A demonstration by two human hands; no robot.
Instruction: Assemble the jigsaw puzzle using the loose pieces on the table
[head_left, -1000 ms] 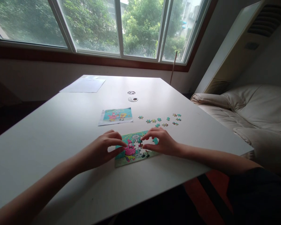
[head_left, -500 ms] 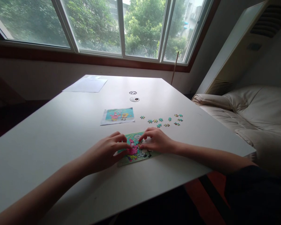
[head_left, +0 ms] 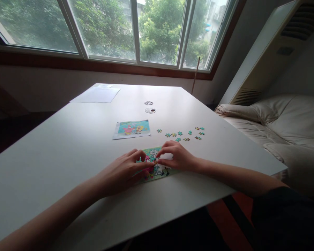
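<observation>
A cartoon jigsaw puzzle [head_left: 158,171] lies partly assembled near the front edge of the table, with a pink starfish figure and a pale standing figure on it. My left hand [head_left: 127,169] rests over its left side. One finger reaches across the pink figure to the middle of the puzzle, and the fingers are apart. From the right, my right hand [head_left: 178,156] bends thumb and index finger together over the pale figure, pinching at a small puzzle piece [head_left: 155,161] mostly covered by the fingertips. Both hands hide parts of the picture.
Several loose puzzle pieces [head_left: 180,133] lie beyond my right hand. A printed reference picture [head_left: 132,129] sits behind the puzzle. Farther back are two small round items [head_left: 150,110] and white paper sheets [head_left: 95,94]. A pale sofa [head_left: 285,129] stands right of the table [head_left: 68,139].
My left hand has shifted right across the puzzle, its finger now reaching the right hand's fingertips. My right hand has risen slightly, with a wider gap inside its bent fingers.
</observation>
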